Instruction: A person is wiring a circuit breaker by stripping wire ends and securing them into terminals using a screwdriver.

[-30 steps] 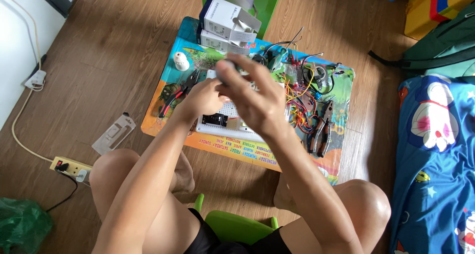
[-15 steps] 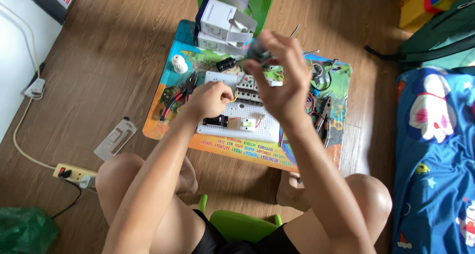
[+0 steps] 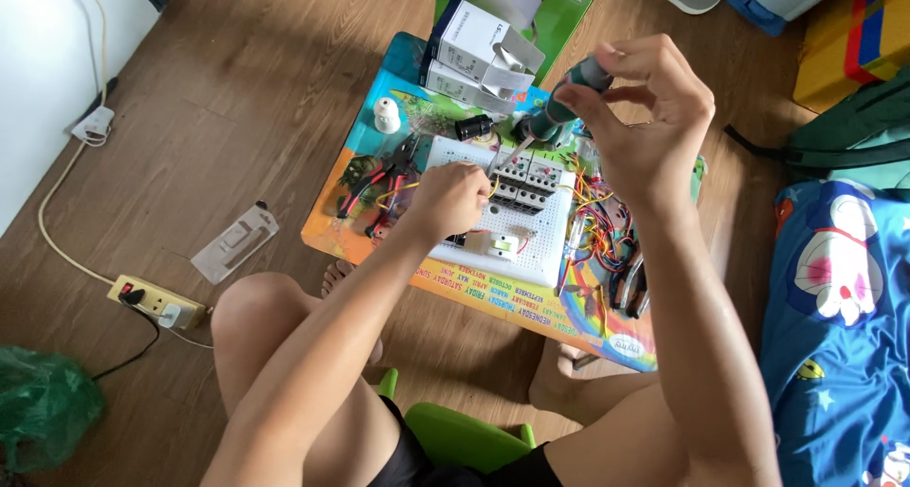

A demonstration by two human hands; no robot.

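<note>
**Screwdriver over the breaker board**

Wooden floor, a small colourful table [image 3: 445,283]. Right hand [image 3: 649,117] pinches a light, rigid screwdriver [image 3: 555,117] by its handle, tip apparently meeting the breakers [image 3: 526,179]. Left hand [image 3: 450,198] rests curled on the white perforated board [image 3: 531,245], seemingly holding nothing.

The green screwdriver [image 3: 555,115] is tilted, tip down on the grey breakers [image 3: 524,178] that sit on the white board [image 3: 542,240].

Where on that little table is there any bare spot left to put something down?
Bare patches: the colourful table strip along its near edge below the white board, and the corner around the white bulb holder. Crowded: the wire tangle right, pliers left, boxes behind.
</note>
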